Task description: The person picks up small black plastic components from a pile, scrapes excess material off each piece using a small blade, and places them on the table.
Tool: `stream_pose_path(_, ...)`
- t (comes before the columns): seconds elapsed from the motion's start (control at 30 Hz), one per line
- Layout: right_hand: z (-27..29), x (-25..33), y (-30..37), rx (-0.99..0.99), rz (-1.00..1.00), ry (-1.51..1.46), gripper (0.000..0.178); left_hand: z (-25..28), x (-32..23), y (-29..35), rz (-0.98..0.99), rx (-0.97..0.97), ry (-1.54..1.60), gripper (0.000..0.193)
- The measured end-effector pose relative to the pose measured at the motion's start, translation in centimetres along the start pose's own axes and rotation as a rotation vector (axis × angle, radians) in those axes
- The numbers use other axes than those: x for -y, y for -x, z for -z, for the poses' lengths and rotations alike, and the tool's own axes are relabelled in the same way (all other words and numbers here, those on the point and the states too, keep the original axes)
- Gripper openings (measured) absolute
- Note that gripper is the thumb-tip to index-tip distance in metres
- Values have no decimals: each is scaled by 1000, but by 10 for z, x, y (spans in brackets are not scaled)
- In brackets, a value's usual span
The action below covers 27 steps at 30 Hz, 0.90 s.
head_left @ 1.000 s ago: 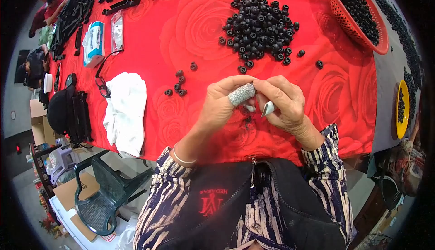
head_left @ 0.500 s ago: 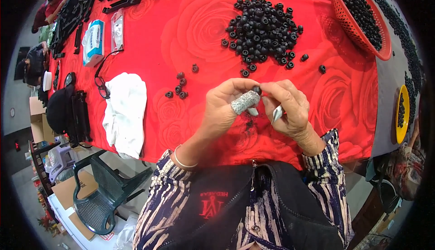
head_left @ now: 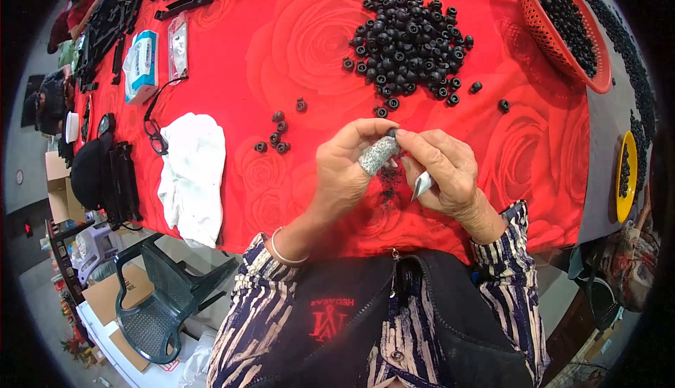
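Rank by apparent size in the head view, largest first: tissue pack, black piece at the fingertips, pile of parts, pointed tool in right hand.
1. Pile of parts
2. Tissue pack
3. Pointed tool, partly covered
4. Black piece, mostly covered

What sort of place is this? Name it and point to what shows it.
Likely a small workshop: a pile of small black cap-like pieces on a rose-patterned tablecloth, a red perforated basket holding similar ones, and long black parts far left.

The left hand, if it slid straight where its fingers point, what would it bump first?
Probably the right hand, which the left hand points at; a small black part sits at their fingertips. Depth is hard to judge.
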State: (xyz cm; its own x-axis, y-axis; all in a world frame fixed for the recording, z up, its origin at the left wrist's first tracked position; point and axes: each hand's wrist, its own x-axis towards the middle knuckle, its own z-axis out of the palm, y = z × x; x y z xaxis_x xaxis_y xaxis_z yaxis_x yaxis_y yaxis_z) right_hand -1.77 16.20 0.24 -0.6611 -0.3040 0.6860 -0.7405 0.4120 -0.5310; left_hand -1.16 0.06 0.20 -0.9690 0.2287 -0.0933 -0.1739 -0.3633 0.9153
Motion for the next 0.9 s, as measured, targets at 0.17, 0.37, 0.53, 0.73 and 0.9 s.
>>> stream_pose_path(0.17, 1, 1, -3, 27, -26, -46, 38, 2, 2, 0, 47, 10, 35, 26)
stream_pose_path(0.37, 3, 2, -3, 34, -87, -78, 38, 2, 0, 0, 35, 38, 62, 27)
stream_pose_path(0.53, 2, -1, 0, 44, -76, -53, 39, 3, 2, -2, 44, 47, 108, 27)
stream_pose_path(0.73, 1, -4, 0, 66, -84, -30, 42, 4, 0, -2, 82, 18, 82, 27)
stream_pose_path(0.9, 0, -3, 2, 74, -55, -28, 44, 3, 4, -3, 30, 9, 84, 26)
